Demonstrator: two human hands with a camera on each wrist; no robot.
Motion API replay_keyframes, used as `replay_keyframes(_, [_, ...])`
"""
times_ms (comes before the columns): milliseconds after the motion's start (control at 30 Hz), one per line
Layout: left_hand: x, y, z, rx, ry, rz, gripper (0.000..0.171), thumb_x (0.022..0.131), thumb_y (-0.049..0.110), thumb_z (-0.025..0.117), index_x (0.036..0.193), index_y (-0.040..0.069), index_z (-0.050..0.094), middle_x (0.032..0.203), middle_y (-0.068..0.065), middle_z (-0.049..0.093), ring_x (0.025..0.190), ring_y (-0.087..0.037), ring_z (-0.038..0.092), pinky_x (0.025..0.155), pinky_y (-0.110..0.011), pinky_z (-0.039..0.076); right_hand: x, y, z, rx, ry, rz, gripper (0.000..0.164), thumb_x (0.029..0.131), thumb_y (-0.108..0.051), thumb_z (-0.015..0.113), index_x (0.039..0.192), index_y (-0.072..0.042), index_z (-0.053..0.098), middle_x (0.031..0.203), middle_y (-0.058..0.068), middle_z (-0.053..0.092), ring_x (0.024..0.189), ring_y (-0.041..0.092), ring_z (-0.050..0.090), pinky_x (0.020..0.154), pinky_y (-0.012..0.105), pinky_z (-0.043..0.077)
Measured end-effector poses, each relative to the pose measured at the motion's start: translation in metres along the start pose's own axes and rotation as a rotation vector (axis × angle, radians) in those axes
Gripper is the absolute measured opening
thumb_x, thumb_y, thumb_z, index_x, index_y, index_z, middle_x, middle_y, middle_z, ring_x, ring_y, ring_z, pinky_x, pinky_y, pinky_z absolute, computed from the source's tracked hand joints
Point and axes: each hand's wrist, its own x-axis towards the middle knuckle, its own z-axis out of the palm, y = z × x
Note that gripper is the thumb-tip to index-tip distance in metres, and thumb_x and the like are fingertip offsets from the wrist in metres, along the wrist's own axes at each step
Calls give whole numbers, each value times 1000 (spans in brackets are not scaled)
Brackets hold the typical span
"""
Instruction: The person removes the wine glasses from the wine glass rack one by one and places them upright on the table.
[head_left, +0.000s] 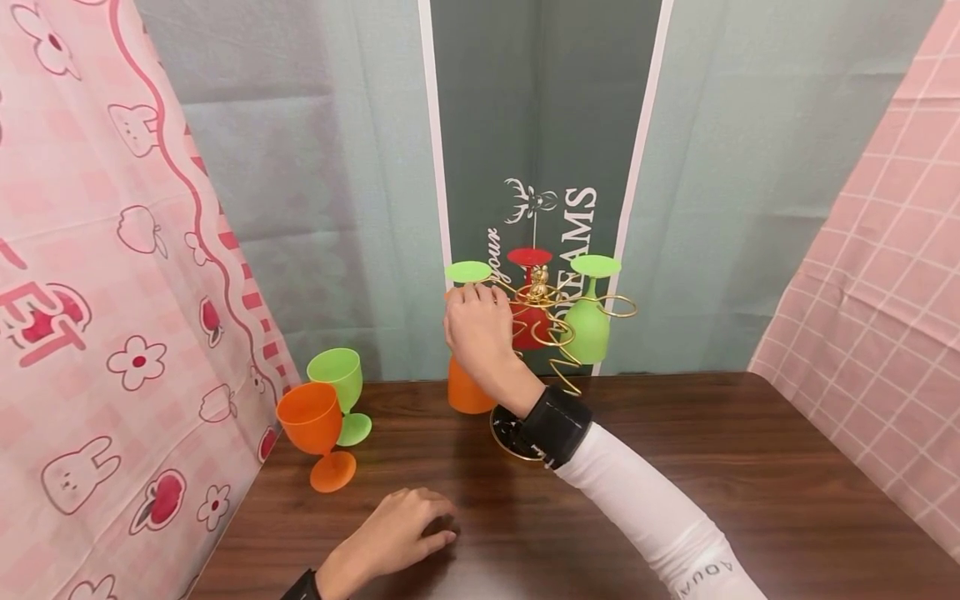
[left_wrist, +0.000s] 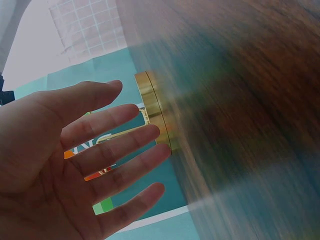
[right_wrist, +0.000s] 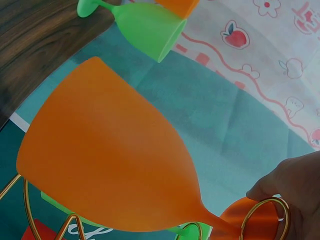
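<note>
Nearest the viewer, the left hand is held low over the dark brown wood-grain table, fingers loosely spread and the palm bare in its wrist view; whether the tabletop is touched can't really be told. A bit further out, a smooth white fabric sleeve and a chunky black wristband are worn on the right arm. Off to the left, two matte, plastic-looking goblets are stood upright on round feet: an orange goblet with a deep rounded bowl in front, and a light green one of the same shape just behind it. Around the middle, a curly gold wire rack is set on a round, shiny black base with a gold rim. At its left side, an upside-down orange goblet with a smooth tapered bowl is gripped at its flat disc foot by the right hand, thumb on the disc; a gold loop is seen right by the foot, but whether the stem is seated in it can't be made out. A glossy-looking red goblet and a light green goblet are hung bowl-down too, and another flat green foot is seen above the right hand. Way at the back, creased grey-green fabric is hung, its dark centre panel printed with white lettering and a deer head.
</note>
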Motion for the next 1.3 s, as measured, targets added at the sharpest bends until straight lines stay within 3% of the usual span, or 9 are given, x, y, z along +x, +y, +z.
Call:
replay_keyframes(333, [-1,0,1,12,4,2,22,96,34,71,111,19,75,108,7,75,100,-11,70,81,-35,58,-2,-4,1,-44,-29,-53,27,93,-24,74,117,-12,74,114,4,73,113,23,64,104,36,49])
replay_keyframes(867, [0,0,1,-10,-13,-3,18,96,34,71,110,23,75,107,11,74,100,-9,69,81,-34,58,-12,-7,5,8,106,-174,29,92,-16,77,120,-12,73,121,2,74,117,19,66,107,35,50])
replay_keyframes(1300, [1,-5,-1,-31,-22,-22,16,97,32,71,109,23,75,107,11,74,99,-9,70,78,-32,58,-24,2,1,92,146,-276,38,92,-13,77,129,-13,70,130,4,71,124,21,64,112,36,47])
